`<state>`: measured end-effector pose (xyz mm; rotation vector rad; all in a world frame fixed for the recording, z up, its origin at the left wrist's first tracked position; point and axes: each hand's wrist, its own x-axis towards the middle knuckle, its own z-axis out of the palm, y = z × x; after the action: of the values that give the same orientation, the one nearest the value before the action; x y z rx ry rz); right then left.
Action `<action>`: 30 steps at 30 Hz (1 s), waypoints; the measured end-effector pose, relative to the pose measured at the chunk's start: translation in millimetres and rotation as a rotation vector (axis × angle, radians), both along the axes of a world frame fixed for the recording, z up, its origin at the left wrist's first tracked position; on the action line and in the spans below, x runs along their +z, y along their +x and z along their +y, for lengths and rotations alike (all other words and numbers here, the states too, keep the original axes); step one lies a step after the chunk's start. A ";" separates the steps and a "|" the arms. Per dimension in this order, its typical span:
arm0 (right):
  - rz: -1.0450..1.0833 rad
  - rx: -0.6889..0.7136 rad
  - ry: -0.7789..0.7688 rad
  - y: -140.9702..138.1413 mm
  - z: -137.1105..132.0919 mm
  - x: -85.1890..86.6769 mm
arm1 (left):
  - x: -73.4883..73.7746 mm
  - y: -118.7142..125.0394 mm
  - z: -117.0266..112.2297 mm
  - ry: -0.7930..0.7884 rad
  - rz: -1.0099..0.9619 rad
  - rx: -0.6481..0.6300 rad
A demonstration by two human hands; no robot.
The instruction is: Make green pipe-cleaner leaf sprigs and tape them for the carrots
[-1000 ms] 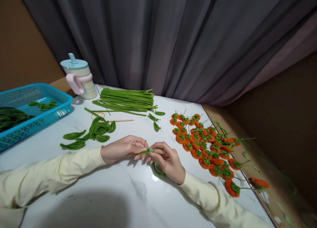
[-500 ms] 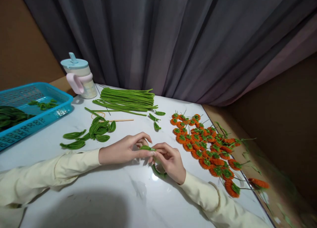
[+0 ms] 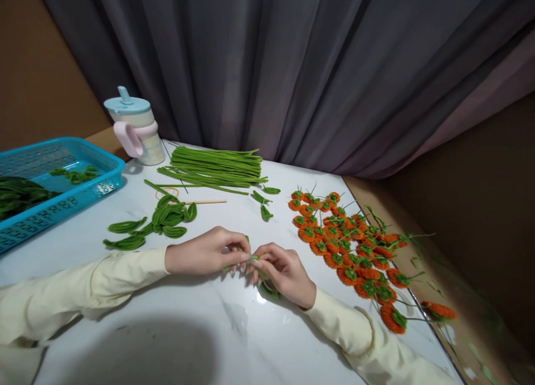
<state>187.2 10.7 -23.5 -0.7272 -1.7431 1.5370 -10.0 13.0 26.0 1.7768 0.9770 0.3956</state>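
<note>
My left hand point(image 3: 209, 253) and my right hand point(image 3: 281, 271) meet over the white marble table point(image 3: 175, 323). Both pinch one green pipe cleaner piece point(image 3: 253, 257) between their fingertips; its loose end curls under my right palm point(image 3: 267, 289). Folded green leaf shapes point(image 3: 161, 220) lie to the left of my left hand. A heap of orange flowers with green centres point(image 3: 349, 251) lies to the right of my right hand.
A bundle of straight green pipe cleaners point(image 3: 215, 166) lies at the back, with a thin wooden stick point(image 3: 207, 201) in front of it. A lidded cup with a pink handle point(image 3: 136, 127) stands at the back left. A blue basket point(image 3: 45, 187) holds green pieces. A grey curtain hangs behind.
My fingertips have closed in tighter on the green piece and worked it slightly; the hands stayed in about the same spot. The view has drifted a little.
</note>
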 end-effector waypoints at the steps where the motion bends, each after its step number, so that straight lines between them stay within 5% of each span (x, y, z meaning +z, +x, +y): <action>1: -0.013 0.008 0.023 0.2 0.4 -0.1 | 0.8 0.1 1.0 -0.090 -0.023 0.011; 7: -0.084 0.028 0.200 2.7 1.6 -2.3 | 1.7 0.6 5.1 -0.394 -0.176 0.069; 13: -0.245 0.030 0.686 10.8 3.5 -7.3 | -17.2 1.2 8.0 -0.776 -0.332 0.140; 16: -0.305 0.068 0.813 13.1 5.5 -11.3 | -22.2 -0.3 11.8 -0.824 -0.323 0.103; 18: -0.293 0.079 0.801 12.6 6.1 -11.1 | -15.9 -3.6 14.1 -0.616 -0.220 0.054; 22: -0.227 0.050 0.568 8.3 5.1 -2.3 | 8.6 -10.9 7.5 0.381 0.087 0.099; 24: -0.183 0.036 0.391 5.7 4.4 2.4 | 14.2 -11.0 -2.2 0.724 0.234 -0.001; 27: -0.094 0.037 0.132 3.0 4.2 4.8 | 8.2 -6.8 -15.9 0.946 0.344 -0.127; 30: -0.008 0.061 -0.028 1.5 4.8 3.2 | -1.4 -3.0 -19.2 0.955 0.350 -0.167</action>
<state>188.7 15.5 -20.3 -0.7007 -1.7676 1.6047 -13.0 -6.1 24.6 2.8459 0.9273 0.4985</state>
